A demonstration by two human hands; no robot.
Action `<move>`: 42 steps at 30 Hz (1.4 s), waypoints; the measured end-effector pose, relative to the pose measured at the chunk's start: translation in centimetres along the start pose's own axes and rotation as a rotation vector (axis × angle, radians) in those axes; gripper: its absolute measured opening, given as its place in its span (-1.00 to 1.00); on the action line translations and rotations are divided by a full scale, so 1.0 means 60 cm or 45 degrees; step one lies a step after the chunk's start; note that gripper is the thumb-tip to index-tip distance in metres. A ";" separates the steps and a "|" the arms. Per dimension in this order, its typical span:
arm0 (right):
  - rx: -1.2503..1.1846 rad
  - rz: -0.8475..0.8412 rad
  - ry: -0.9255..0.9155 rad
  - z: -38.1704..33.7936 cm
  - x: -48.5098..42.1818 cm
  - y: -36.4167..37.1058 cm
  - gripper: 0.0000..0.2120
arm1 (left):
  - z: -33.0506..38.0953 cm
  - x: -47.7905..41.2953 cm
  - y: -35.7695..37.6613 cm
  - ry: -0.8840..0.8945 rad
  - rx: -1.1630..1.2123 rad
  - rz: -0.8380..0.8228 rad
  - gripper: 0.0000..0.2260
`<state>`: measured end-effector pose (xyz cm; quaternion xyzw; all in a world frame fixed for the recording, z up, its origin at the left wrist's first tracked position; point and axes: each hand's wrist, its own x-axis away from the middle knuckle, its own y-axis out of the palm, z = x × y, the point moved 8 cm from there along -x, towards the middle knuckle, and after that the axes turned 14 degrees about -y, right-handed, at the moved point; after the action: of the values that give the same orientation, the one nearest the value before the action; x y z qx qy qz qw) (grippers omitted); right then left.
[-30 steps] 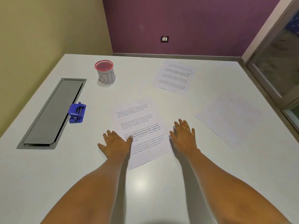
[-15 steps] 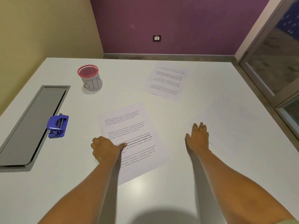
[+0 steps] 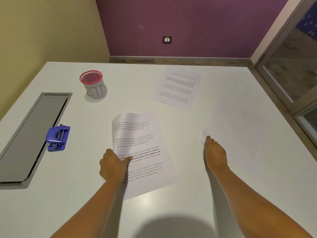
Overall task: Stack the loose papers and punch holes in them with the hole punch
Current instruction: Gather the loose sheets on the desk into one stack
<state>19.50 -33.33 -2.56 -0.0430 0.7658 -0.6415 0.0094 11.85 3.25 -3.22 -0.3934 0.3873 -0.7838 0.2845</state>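
Left hand (image 3: 114, 166) pinches left edge of printed sheet (image 3: 142, 152), thumb on top, far end curling. Right hand (image 3: 216, 156) grips near corner of blank sheet (image 3: 243, 133). Third sheet (image 3: 178, 87) flat beyond. Blue plastic hole punch (image 3: 58, 138) left of printed sheet.

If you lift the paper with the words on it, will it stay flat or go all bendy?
Probably bendy: the printed sheet already curls at its far edge where the left hand grips it. It looks thin and light, so it may slide easily on the smooth table.

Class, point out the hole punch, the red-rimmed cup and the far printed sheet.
hole punch (image 3: 58, 137), head view, on its blue lever.
red-rimmed cup (image 3: 96, 91), head view, on its labelled side.
far printed sheet (image 3: 178, 87), head view, mid-page.
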 end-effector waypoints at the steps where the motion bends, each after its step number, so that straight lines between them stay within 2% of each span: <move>1: 0.013 -0.020 -0.017 -0.002 0.000 0.002 -0.66 | 0.001 0.000 0.001 0.003 0.011 -0.007 -0.47; 7: -0.091 -0.108 -0.071 -0.025 0.014 0.010 -0.73 | -0.002 0.011 0.003 0.043 0.011 -0.068 -0.64; 12: 0.047 -0.137 -0.172 -0.048 0.058 -0.003 -0.91 | -0.022 0.023 -0.003 0.095 0.294 -0.250 -0.63; 15: 0.137 -0.198 -0.283 -0.078 0.077 -0.011 -0.80 | -0.037 0.035 -0.013 0.117 0.415 -0.336 -0.72; 17: 0.141 -0.202 -0.311 -0.100 0.089 -0.024 -0.73 | -0.047 0.043 -0.023 0.118 0.506 -0.382 -0.71; 25: -0.132 0.074 -0.376 -0.178 0.130 -0.134 -0.51 | -0.073 0.067 -0.075 0.125 0.731 -0.449 -0.67; 27: -0.219 0.179 -0.368 -0.191 0.139 -0.169 -0.55 | -0.079 0.071 -0.084 0.123 0.759 -0.443 -0.65; 31: -0.660 0.394 -0.316 -0.197 0.157 -0.232 -0.73 | -0.087 0.080 -0.098 0.120 0.867 -0.474 -0.64; 34: -1.140 0.535 -0.169 -0.167 0.166 -0.255 -0.79 | -0.094 0.085 -0.105 0.125 0.963 -0.527 -0.66; 37: -1.558 0.658 0.113 -0.110 0.172 -0.238 -0.77 | -0.102 0.081 -0.113 0.120 1.038 -0.546 -0.66; 39: -1.669 0.711 0.322 -0.067 0.179 -0.212 -0.81 | -0.108 0.075 -0.118 0.122 1.076 -0.552 -0.68; 42: -1.600 0.735 0.571 -0.012 0.191 -0.176 -0.88 | -0.114 0.073 -0.127 0.132 1.084 -0.547 -0.69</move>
<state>8.59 -35.34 8.43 0.2960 0.9541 -0.0459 -0.0054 2.75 6.68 2.21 -0.2734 -0.0445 -0.9323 0.2324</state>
